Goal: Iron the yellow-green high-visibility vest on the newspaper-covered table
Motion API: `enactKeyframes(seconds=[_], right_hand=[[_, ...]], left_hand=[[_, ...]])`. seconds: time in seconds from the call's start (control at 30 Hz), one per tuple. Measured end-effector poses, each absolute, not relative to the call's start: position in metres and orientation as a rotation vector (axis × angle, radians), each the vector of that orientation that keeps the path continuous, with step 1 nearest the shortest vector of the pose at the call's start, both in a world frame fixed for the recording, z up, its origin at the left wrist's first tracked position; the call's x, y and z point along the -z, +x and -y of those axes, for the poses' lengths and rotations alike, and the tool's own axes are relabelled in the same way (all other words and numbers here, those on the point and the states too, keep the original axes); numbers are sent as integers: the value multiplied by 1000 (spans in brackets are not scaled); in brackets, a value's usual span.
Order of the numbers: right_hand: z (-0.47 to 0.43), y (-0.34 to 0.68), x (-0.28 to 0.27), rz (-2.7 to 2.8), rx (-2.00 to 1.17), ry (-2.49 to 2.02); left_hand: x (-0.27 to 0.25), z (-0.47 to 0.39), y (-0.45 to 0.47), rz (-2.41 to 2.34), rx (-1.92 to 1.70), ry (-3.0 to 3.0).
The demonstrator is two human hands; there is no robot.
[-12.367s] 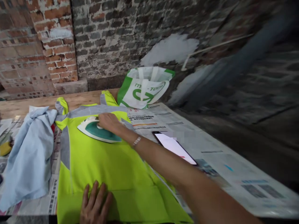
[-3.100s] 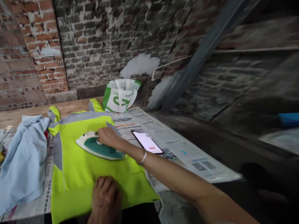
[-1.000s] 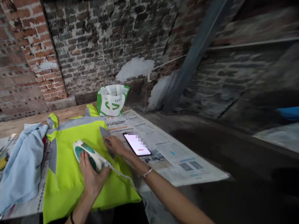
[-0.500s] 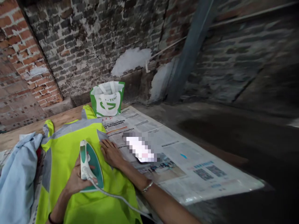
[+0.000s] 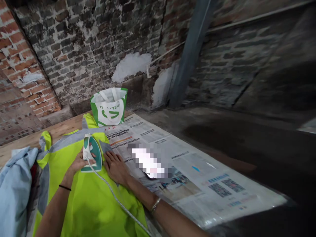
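My left hand (image 5: 80, 162) is wrapped round the handle of a green and white clothes iron (image 5: 97, 153). The iron lies flat on a neon yellow shirt with grey panels (image 5: 98, 200), close to the grey band across its upper part. From the iron's heel a pale cord (image 5: 112, 192) runs down over the cloth to the lower right. Stretched flat on the shirt's right edge, just right of the iron, is my right hand (image 5: 116, 168), fingers together and holding nothing.
Newspaper sheets (image 5: 153, 135) under clear plastic cover the table to the right, with a blurred-out bright phone-like object (image 5: 148, 161) on them. A green and white bag (image 5: 110, 110) stands behind the shirt. Light blue cloth (image 5: 16, 187) lies at left. A brick wall (image 5: 86, 49) rises behind.
My left hand has slid the iron up the shirt, toward the grey band, and the cord has straightened behind it. My right hand stays on the shirt's edge. The view has shifted slightly.
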State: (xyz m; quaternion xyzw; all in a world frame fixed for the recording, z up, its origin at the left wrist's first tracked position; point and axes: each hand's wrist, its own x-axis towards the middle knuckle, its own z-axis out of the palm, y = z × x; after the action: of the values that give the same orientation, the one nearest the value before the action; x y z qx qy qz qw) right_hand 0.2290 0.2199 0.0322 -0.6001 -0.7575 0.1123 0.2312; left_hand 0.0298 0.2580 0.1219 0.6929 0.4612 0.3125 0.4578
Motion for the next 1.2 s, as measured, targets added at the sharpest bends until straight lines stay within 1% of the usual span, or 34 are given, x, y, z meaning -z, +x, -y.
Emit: enactKeyframes(seconds=[0.17,0.33,0.4,0.47,0.53,0.6,0.8,0.9,1.03,1.2], right_hand=[[-217,231,-37,2081,-291,-1677],[-216,230,-25,2087,-123,-1642],[-216,228,-21,2125,-40,-1567],[-215,227,-18,2219,-26,-1413],[-215,226,-17,2301,-90,-1268],[-213,226,-16,2322,-151,-1226],[-211,223,-15,2262,-156,-1381],[-213,221,-17,2248,-176,-1450],[-216,222,-20,2228,-201,-1506],[-220,225,-23,2198,-197,-1449]], left_hand=[[-123,-212,13,-1157,-741,1743],[-127,-139,-20,-1200,-756,1814],[-127,-117,-35,-1236,-763,1815],[-125,-105,-48,-1292,-764,1780],[-123,-106,-58,-1349,-777,1733],[-124,-121,-63,-1391,-805,1704],[-133,-203,-57,-1439,-906,1671],[-138,-224,-51,-1436,-926,1669],[-142,-203,-49,-1429,-883,1678],[-143,-125,-44,-1367,-703,1694]])
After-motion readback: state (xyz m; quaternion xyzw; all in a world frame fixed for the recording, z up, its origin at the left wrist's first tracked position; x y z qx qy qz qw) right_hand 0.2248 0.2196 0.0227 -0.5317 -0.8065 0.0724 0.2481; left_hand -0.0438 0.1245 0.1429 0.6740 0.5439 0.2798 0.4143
